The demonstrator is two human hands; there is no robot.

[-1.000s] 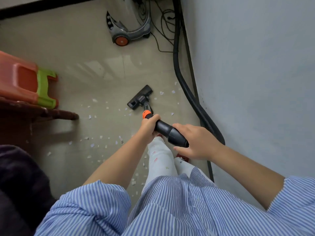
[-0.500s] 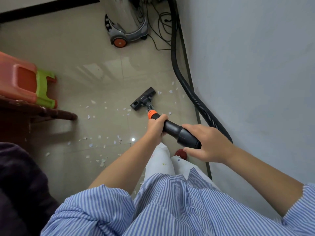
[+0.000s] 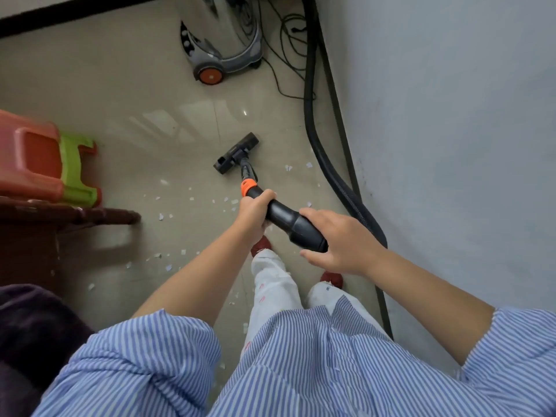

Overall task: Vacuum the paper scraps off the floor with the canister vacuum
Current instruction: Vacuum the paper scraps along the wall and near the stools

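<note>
The vacuum (image 3: 222, 34) stands at upper centre, its hose (image 3: 319, 152) along the wall. Left hand (image 3: 252, 215) and right hand (image 3: 340, 239) have fingers clamped on the wand (image 3: 285, 218). The nozzle (image 3: 236, 153) sits mid-frame; many scraps (image 3: 168, 267) remain lower left.

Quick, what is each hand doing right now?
Left hand: grips the vacuum wand.
Right hand: holds the wand's thicker rear end, fingers loosely curled.

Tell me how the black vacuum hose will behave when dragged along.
The ribbed hose curves along the wall, so it probably flexes and trails rather than staying stiff. Lying near the thin cables, it might snag them.
</note>
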